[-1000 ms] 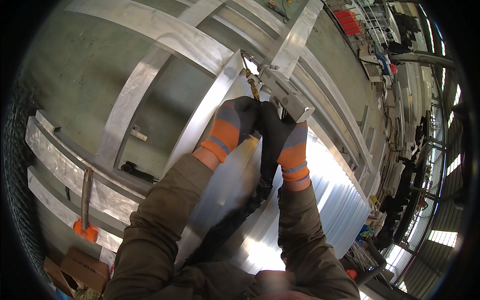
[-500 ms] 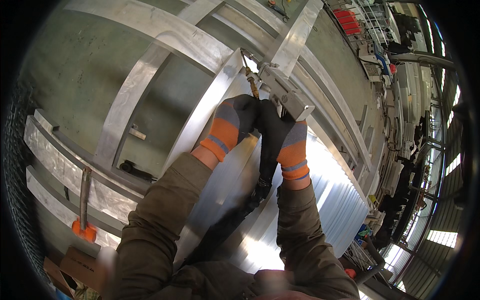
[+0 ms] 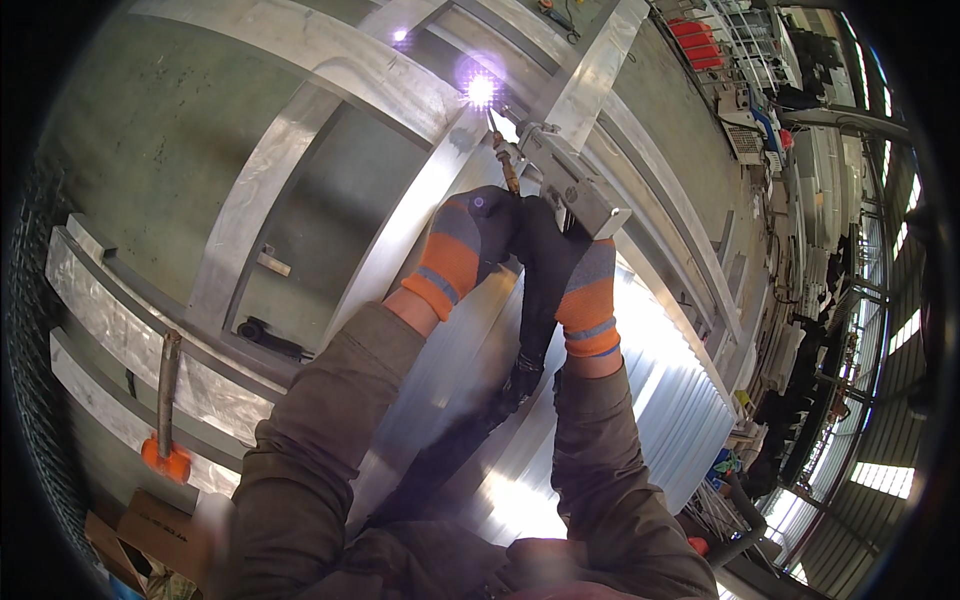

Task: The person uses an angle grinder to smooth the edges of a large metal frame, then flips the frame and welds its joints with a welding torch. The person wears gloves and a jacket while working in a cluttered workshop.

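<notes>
A welding torch with a thin brass-coloured neck (image 3: 509,168) points away from me, its tip at a joint in the aluminium frame (image 3: 436,98). A bright white-violet arc (image 3: 480,92) burns at the tip. My left hand (image 3: 465,240), in a grey, orange and black glove, is closed around the torch just behind the neck. Right beside it, my gloved right hand (image 3: 582,285) is closed on the torch's black handle; most of its fingers are hidden. A grey metal box-shaped piece (image 3: 572,182) lies against the right hand; whether it belongs to the torch I cannot tell.
A black sleeved cable (image 3: 455,450) runs from the torch toward my body, over ribbed silvery sheet (image 3: 660,400). Aluminium beams cross on the left. An orange-headed mallet (image 3: 167,458) leans there, above a cardboard box (image 3: 155,530). Racks and stock line the right.
A bright arc has lit at the torch tip, with a small violet glare spot up and left of it. My hands and the torch have barely moved.
</notes>
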`<action>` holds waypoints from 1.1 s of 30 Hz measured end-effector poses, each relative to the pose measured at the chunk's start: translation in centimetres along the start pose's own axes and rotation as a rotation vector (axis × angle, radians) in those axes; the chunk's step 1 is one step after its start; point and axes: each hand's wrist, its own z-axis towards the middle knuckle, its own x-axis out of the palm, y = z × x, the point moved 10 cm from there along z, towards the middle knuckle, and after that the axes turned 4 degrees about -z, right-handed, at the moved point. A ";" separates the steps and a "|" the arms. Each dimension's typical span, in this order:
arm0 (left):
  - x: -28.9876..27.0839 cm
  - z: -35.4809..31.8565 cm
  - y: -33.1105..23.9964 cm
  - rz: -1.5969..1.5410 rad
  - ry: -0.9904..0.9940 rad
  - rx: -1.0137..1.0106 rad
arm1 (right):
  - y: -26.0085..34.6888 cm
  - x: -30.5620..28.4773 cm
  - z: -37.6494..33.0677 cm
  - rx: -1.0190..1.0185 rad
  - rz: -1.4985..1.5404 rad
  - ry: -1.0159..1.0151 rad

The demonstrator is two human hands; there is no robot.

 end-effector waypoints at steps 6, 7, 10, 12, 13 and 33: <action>0.0 0.1 0.6 0.054 0.015 -0.016 | -1.1 0.2 0.0 0.126 0.088 0.016; 0.0 0.3 0.5 0.073 0.020 0.005 | -1.4 0.2 0.0 0.156 0.103 0.019; 0.2 0.8 -0.3 0.194 0.049 0.125 | -1.9 0.2 -0.2 0.231 0.139 0.024; 0.5 0.8 -0.7 0.342 0.062 0.164 | -1.9 0.2 -0.1 0.246 0.154 0.022; 0.5 0.6 -0.9 0.240 0.064 0.177 | -2.1 0.2 -0.2 0.271 0.156 0.021; 0.8 -1.0 -1.2 -0.007 0.058 -0.058 | -1.1 -0.1 -0.2 0.315 0.242 0.005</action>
